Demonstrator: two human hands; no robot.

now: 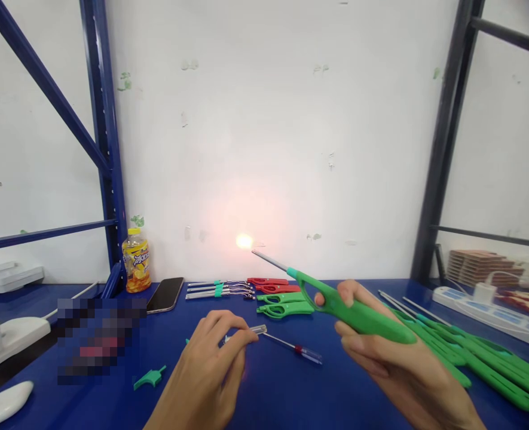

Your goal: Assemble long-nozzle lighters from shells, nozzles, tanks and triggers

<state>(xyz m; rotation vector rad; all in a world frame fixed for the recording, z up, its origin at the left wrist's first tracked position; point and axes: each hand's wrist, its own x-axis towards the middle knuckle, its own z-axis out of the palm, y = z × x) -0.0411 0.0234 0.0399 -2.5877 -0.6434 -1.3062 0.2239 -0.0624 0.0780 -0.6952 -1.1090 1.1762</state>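
My right hand (381, 352) grips a green long-nosed lighter (363, 316), a finger in its trigger loop. Its metal nozzle points up and left, and a bright flame (244, 240) burns off the tip. My left hand (214, 364) rests low over the table, fingers closed around a small clear plastic piece (259, 329) whose end sticks out past the fingertips. Most of that piece is hidden. Close to it lies a screwdriver (309, 354) with a clear and red handle. Left of my left hand lies a small green trigger-like part (150, 377).
Several metal nozzle assemblies (219, 291) lie at the back beside red (273, 288) and green handle shells (286, 309). Several green lighters (479, 358) are piled at right, near a power strip (492, 313). A phone (165, 295) and a yellow-capped bottle (137, 261) are at back left.
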